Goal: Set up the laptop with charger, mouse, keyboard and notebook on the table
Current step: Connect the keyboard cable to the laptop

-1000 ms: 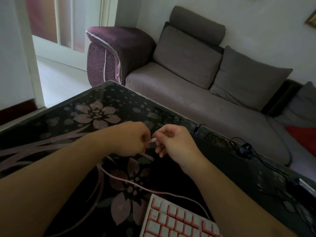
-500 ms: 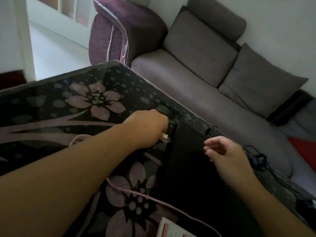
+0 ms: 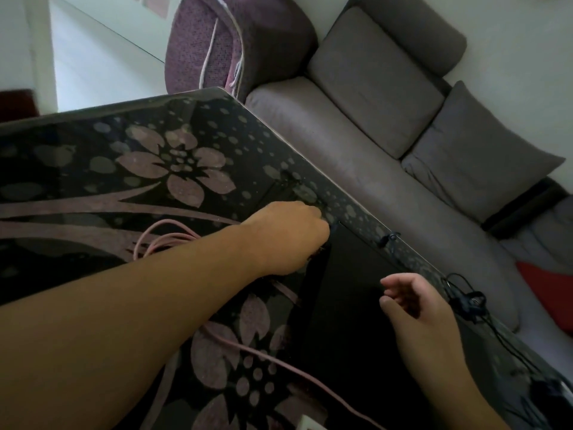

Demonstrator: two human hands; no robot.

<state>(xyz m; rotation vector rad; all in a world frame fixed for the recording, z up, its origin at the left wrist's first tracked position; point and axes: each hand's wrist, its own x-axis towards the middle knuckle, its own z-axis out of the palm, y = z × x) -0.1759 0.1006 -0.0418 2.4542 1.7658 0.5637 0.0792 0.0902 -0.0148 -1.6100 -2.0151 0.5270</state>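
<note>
Left hand [image 3: 288, 237] seemingly pinching cable [image 3: 161, 240], laptop [image 3: 350, 293]

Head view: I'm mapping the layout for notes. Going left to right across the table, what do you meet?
Coiled pink cable → left hand at the laptop's left edge → closed black laptop → right hand → black charger cable by the table edge.

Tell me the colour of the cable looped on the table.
Pink; the cable shows best in the head view.
</note>
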